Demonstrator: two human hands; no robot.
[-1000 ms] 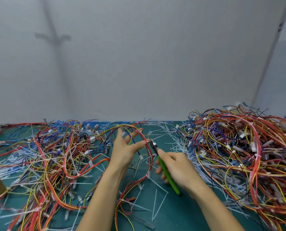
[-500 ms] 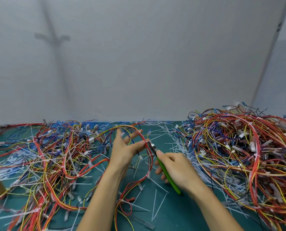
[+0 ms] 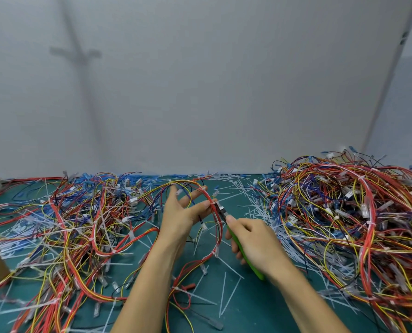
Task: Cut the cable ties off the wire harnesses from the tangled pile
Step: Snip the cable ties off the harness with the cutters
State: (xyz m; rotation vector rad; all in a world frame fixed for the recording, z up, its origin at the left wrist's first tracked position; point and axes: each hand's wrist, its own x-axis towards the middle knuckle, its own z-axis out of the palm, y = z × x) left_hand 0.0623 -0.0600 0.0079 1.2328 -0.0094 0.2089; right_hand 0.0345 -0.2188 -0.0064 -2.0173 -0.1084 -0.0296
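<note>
Wire harness (image 3: 220, 233) in hand is held up just above the desk (image 3: 245, 318), between the two heaps, as a loop of red and yellow wires draped over the left hand (image 3: 183, 212). That hand's fingers (image 3: 195, 192) are kept straight and spread behind the loop, and the thumb tip is laid against the red bundle; whether the wires are truly pinched there cannot be told. Green-handled cutters (image 3: 221, 211) are gripped in the right hand (image 3: 255, 239), fingers curled round the handles, with the nose set against the red bundle just beside the left thumb tip. The tie at the nose is too small to be made out, so the step is judged to be the snip itself. For a clean cut, the bundle is best kept taut across the spread fingers, so that the strap stands proud of the wires. Only the plastic strap should be taken between the blades, with the lower tip slid under it and no insulation caught. The thumb tip is very close to the blades and should be drawn back a little before the handles are squeezed. Another cable tie (image 3: 216, 252) is seen lower on the same loop and is likely to be taken next. The tangled pile (image 3: 344, 212) lies to the right, and a second heap (image 3: 80, 224) to the left, with cut ties (image 3: 224, 294) scattered between them
</note>
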